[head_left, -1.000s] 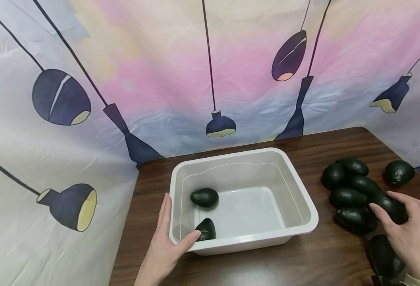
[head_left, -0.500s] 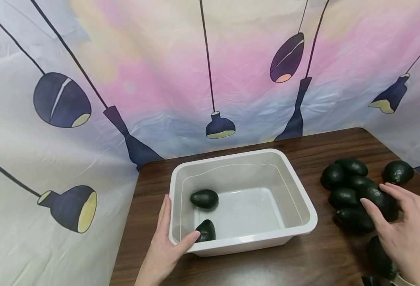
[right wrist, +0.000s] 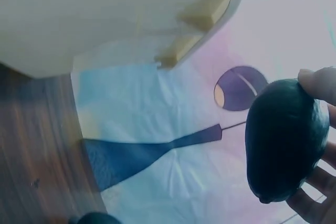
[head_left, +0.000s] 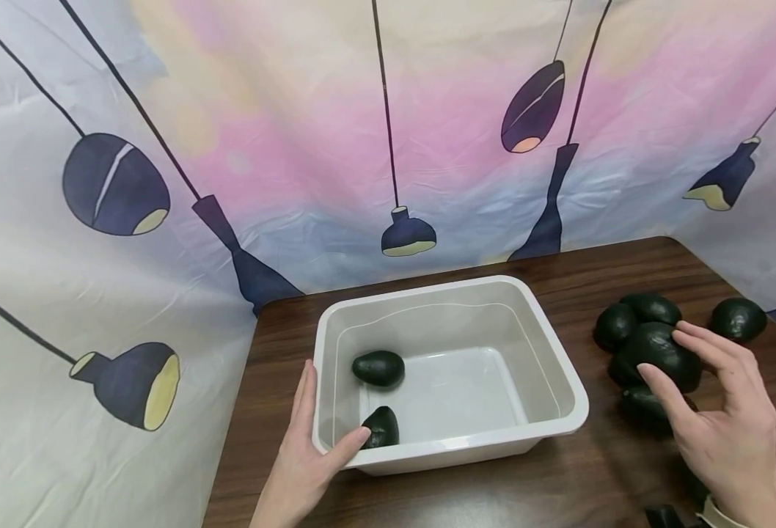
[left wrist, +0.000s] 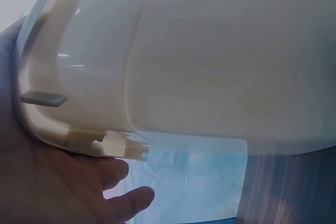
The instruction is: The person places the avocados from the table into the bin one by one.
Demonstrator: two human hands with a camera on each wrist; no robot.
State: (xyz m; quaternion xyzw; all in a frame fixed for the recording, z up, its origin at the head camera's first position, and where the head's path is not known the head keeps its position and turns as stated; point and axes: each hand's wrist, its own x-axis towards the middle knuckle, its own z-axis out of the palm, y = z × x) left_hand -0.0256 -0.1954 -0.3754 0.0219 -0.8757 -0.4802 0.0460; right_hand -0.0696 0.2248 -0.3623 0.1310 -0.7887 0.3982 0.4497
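My right hand [head_left: 725, 411] grips a dark green avocado [right wrist: 286, 140] between thumb and fingers; in the right wrist view it is raised beside the tub. In the head view the held avocado overlaps the cluster behind it, where avocados [head_left: 615, 327] lie close together. My left hand [head_left: 305, 444] holds the near left corner of a white plastic tub [head_left: 454, 444], thumb over the rim and fingers along the outer side. Inside the tub, one avocado [head_left: 378, 368] lies by the left wall and another avocado [head_left: 381, 427] sits at the near left corner, partly behind the thumb.
A single avocado [head_left: 738, 320] lies apart at the right of the brown wooden table [head_left: 480, 491]. Something small and black [head_left: 664, 516] shows at the bottom edge near the right wrist. A cloth backdrop [head_left: 295, 147] printed with lamps hangs behind the table.
My right hand has lifted the avocado off the right side of the cluster and carried it left, toward the tub. The left hand and tub have stayed in place.
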